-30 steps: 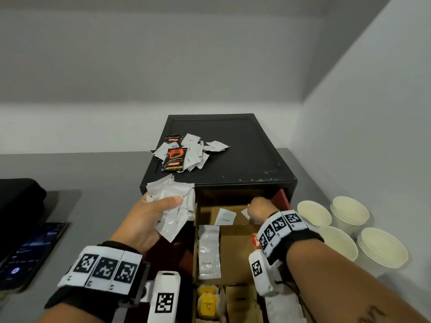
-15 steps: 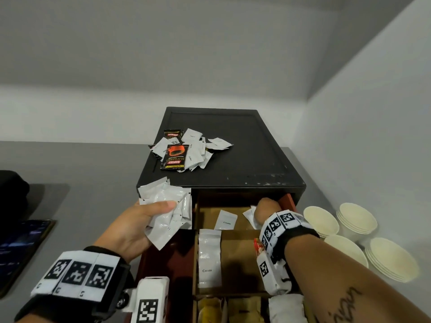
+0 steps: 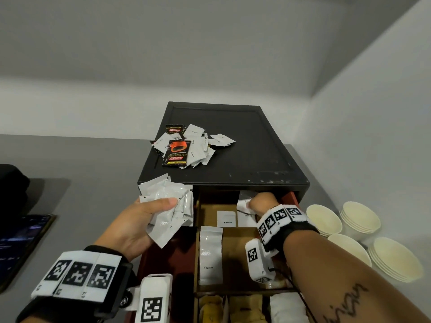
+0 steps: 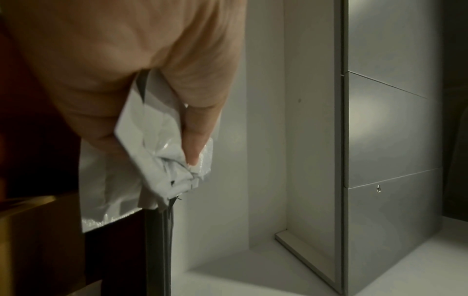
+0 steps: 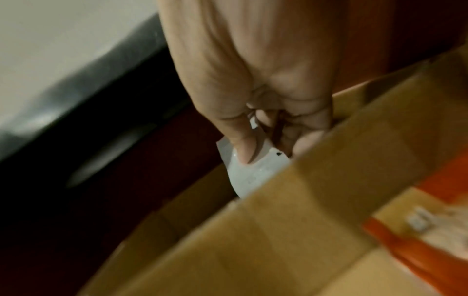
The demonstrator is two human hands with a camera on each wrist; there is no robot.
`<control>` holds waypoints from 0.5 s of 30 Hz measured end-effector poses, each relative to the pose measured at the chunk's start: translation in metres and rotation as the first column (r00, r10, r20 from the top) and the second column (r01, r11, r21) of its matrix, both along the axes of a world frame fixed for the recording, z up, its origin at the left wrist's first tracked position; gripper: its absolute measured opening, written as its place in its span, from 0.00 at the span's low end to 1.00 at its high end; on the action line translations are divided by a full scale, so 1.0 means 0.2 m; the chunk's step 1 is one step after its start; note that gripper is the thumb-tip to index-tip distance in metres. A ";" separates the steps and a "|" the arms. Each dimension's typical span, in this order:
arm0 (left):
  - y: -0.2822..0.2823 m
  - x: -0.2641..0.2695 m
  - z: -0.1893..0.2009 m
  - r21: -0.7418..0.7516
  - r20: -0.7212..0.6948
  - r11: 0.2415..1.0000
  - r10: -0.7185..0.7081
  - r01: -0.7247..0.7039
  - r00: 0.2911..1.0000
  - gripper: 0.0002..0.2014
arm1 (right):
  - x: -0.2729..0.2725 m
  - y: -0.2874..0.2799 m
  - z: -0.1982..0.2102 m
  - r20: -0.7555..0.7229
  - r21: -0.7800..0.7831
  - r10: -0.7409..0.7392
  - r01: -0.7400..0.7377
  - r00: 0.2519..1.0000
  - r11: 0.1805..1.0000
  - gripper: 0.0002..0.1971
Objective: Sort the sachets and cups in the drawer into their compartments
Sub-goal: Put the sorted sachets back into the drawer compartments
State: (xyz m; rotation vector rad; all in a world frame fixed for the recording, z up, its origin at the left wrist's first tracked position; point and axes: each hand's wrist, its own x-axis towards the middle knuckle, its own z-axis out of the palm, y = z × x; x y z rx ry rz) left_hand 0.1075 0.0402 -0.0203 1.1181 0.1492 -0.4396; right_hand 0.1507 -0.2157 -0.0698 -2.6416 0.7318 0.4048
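My left hand grips a bunch of white sachets just left of the open drawer; the left wrist view shows the thumb pressing that bunch of white sachets. Deep in the drawer's back right compartment, my right hand pinches a white sachet, seen from the wrist as a white sachet under the thumb behind a cardboard divider. Two small cream sachets lie in the back compartment. A long cream sachet lies in the middle one. Paper cups stand to the right.
A pile of white and black coffee sachets lies on the black cabinet top. Yellow and white packets fill the front compartments. A phone lies on the grey counter at left. Walls close in behind and right.
My right hand has reached further back into the drawer and now pinches a white sachet there. The left hand keeps its bunch, slightly raised; the view has tilted up.
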 end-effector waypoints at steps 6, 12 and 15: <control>0.00 -0.01 0.00 0.006 0.011 1.000 -0.010 0.010 1.000 0.10 | -0.02 -0.09 0.00 0.059 0.075 -0.039 0.034 0.997 0.997 0.13; -0.01 -0.02 0.01 0.005 0.006 1.000 -0.004 0.004 1.000 0.09 | -0.04 -0.08 -0.08 -0.021 0.119 -0.052 0.054 0.998 0.991 0.15; -0.01 -0.02 0.01 0.006 -0.005 1.000 -0.006 0.006 1.000 0.09 | -0.04 -0.06 -0.10 -0.033 0.104 -0.023 0.027 0.999 0.994 0.17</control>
